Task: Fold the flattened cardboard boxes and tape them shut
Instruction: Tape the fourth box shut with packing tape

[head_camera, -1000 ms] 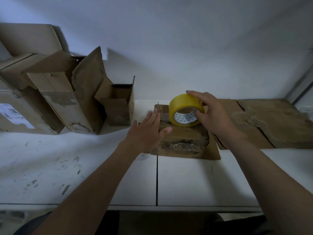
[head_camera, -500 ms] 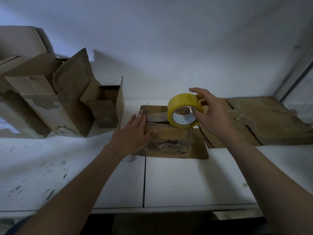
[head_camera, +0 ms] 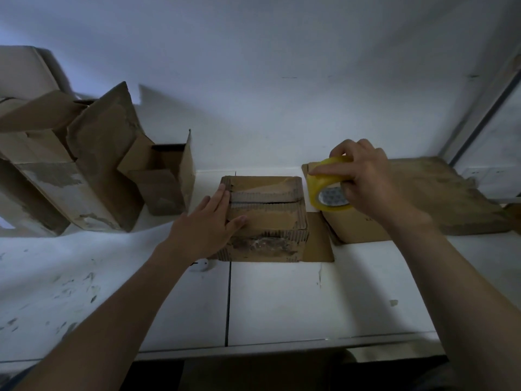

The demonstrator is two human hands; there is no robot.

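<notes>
**Box** (head_camera: 267,218): small, cardboard, folded up. It sits mid-table (head_camera: 282,303), toward the far edge by the wall (head_camera: 282,80). The top flaps are down, and a dark seam runs left to right across the top. The near face is scuffed, with crinkled old tape on it. The box rests on a flat cardboard sheet (head_camera: 320,238) that sticks out on its right.

**Left hand** (head_camera: 205,227): fingers straight, laid flat along the left edge of the box top, thumb spread onto the near flap. It is pressing, not gripping.

**Right hand** (head_camera: 366,179): curled around a yellow tape roll (head_camera: 324,187), fingers over the top. The roll stands on edge just right of the box, by its far right corner. Cannot tell whether a strip runs from roll to box.

**Right of the roll:** a stack of flattened cardboard (head_camera: 451,193) lies on the table.

**Left of the box:** a small open box (head_camera: 166,179) stands upright. Beside it, larger open boxes (head_camera: 56,165) with raised flaps stand against the wall.

**By the left wrist:** a small white object (head_camera: 200,266) lies on the table.
</notes>
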